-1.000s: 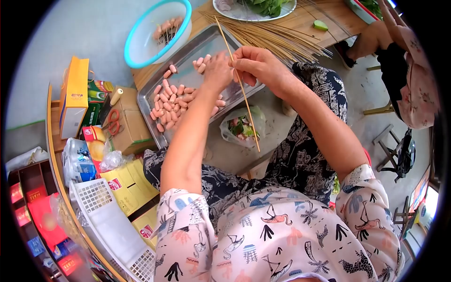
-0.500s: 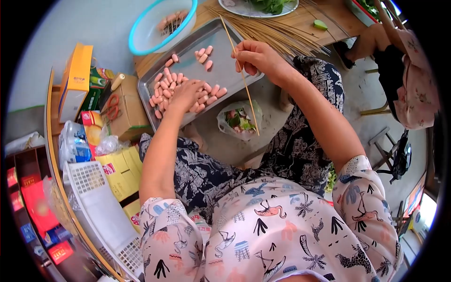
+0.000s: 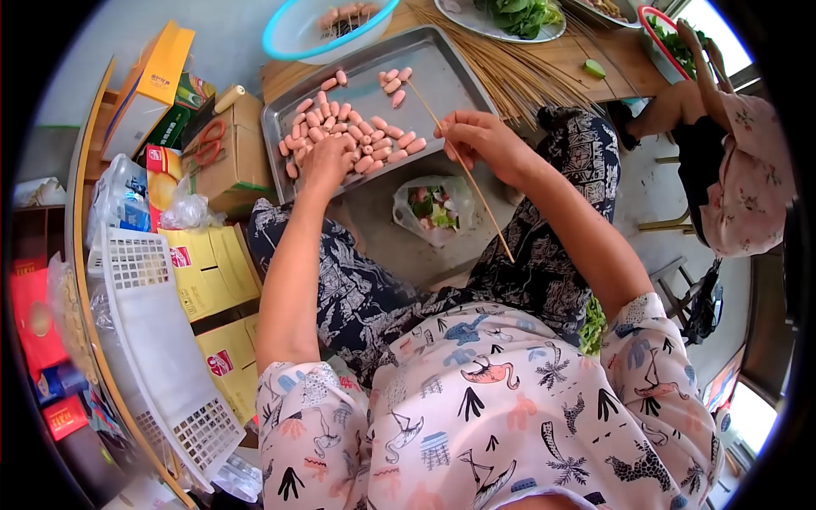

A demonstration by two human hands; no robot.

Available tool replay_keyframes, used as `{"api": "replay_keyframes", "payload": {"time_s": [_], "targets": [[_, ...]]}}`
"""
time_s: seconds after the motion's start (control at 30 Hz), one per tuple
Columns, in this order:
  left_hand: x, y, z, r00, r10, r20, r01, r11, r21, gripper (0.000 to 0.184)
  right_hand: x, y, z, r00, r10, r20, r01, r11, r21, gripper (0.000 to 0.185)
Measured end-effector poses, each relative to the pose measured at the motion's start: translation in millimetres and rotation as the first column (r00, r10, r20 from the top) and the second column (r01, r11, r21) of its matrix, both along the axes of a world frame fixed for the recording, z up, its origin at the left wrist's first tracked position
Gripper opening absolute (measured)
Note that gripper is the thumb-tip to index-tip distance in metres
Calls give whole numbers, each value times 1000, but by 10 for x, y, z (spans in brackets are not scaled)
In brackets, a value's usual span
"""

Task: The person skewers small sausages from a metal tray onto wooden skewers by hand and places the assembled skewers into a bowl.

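Observation:
A long bamboo skewer (image 3: 488,211) is pinched in my right hand (image 3: 483,144), its upper end over the metal tray (image 3: 442,64) and its lower end slanting down above my lap. My left hand (image 3: 325,163) reaches onto the tray's near left part, fingers curled down on the heap of small pink sausages (image 3: 316,119). Its fingertips close at a small sausage, partly hidden by the hand. Several more small sausages (image 3: 394,83) lie apart from the heap, near the tray's middle.
Loose skewers (image 3: 518,72) lie right of the tray. A blue-rimmed basin (image 3: 289,51) holds skewered sausages behind it. A bag of scraps (image 3: 433,208) sits below. Boxes (image 3: 229,153) and a white plastic basket (image 3: 161,340) stand left. Another person (image 3: 739,178) works at right.
My right hand and the skewer have shifted slightly right and down, the skewer leaning more. My left hand stays at the heap, its fingers drawn more together. The camera view has shifted a little.

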State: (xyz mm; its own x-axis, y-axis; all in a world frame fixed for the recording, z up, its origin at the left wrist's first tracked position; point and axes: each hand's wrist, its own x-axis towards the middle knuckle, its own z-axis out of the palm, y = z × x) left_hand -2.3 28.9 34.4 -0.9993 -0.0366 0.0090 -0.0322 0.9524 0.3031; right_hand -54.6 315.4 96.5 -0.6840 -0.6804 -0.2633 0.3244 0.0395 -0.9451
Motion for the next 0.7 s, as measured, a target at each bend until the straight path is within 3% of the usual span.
{"api": "replay_keyframes", "payload": {"time_s": [0.03,0.07,0.1,0.17,0.2,0.23,0.3,0.33,0.4,0.43,0.47,0.5,0.57,0.63,0.67,0.7], "targets": [[-21,45,-10,998,43,52,-45,998,41,15,27,-16,-48,1000,2,-2,-2,1000,4,15],[-23,-8,-219,991,-72,-112,71,997,-9,15,46,-33,-103,1000,6,28,-7,1000,13,15],[-15,11,-267,991,-73,-114,73,997,-6,15,62,-45,-122,998,8,58,-10,1000,23,15],[7,94,-330,875,-282,-394,180,944,-276,16,81,-67,-127,997,7,73,-10,999,33,15],[11,111,-312,951,-202,-235,155,966,-205,19,83,-79,-138,998,11,66,-13,999,41,15],[2,111,-310,951,-198,-237,150,967,-204,19,78,-111,-159,998,18,58,-21,999,47,15],[-40,89,-304,999,-38,-11,38,999,-11,17,38,-127,-298,998,31,53,-33,999,41,16],[-89,68,-295,999,-36,-12,36,999,-12,17,14,-121,-364,998,32,51,-33,999,34,17],[-192,44,-276,990,91,108,-124,928,352,18,20,-145,-335,998,45,42,-48,997,53,17],[-207,32,-274,990,88,106,-121,928,353,18,21,-162,-320,998,61,32,-63,995,73,18],[-195,35,-221,971,143,193,-239,671,702,20,25,-185,-317,998,60,29,-62,995,75,18],[-173,56,-129,943,154,295,-328,280,902,22,34,-215,-321,998,64,14,-64,996,60,18],[-156,49,-44,935,164,313,-347,255,903,25,67,-255,-307,998,69,3,-69,997,43,18],[-155,-16,-58,966,73,246,-243,-52,969,25,99,-277,-255,992,126,-7,-126,991,32,20],[-151,-23,-35,966,72,248,-245,-50,968,25,105,-292,-258,992,125,-6,-125,992,31,20],[-149,-22,-13,964,58,261,-252,-133,959,25,104,-297,-260,990,138,-18,-137,990,19,22]]}}
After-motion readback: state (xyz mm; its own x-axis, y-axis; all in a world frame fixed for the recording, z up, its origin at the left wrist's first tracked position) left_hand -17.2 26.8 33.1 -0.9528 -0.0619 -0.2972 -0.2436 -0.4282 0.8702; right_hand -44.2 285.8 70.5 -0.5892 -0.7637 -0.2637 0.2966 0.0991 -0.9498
